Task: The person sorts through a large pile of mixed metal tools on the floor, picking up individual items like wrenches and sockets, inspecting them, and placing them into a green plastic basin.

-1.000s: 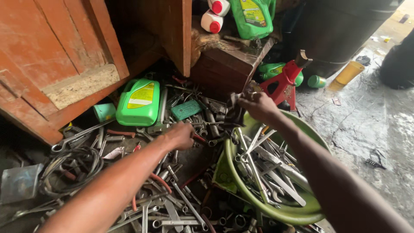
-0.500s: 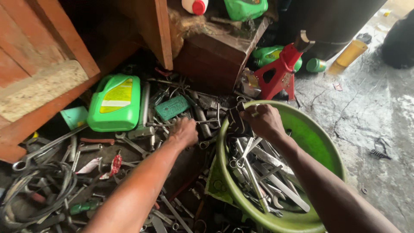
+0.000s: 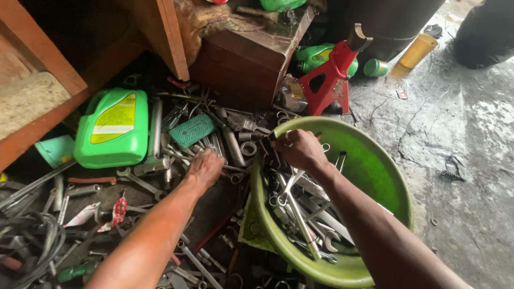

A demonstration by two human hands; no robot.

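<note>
My right hand (image 3: 301,150) grips a dark tool (image 3: 272,149) over the green bowl's (image 3: 393,176) rim; my left hand (image 3: 204,168) presses, fingers curled, into floor wrenches (image 3: 160,160).

floor: cracked grey concrete (image 3: 460,134) | furniture: wooden cabinet (image 3: 251,59) | light: daylight

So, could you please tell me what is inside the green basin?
The green basin holds a heap of metal wrenches on its left side; the right hand reaches in over them. Whatever lies beneath the heap and the forearm is hidden.
</note>
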